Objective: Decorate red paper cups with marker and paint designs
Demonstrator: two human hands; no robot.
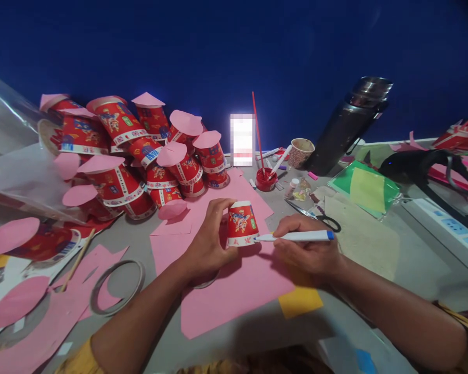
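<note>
Black-handled scissors (316,216) — beside right hand (312,253)

L hand (214,239) w/ red cup (243,223), R hand (310,246) w/ marker (300,236), pink paper (234,291)

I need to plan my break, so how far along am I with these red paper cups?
Looks done: the piled red patterned paper cups with pink paper tops. In hand: your left hand grips an upturned red-and-white paper cup, and your right hand holds a white, blue-ended marker at its rim. Apparently left: that cup has no pink top; I can't tell how many others remain.
</note>
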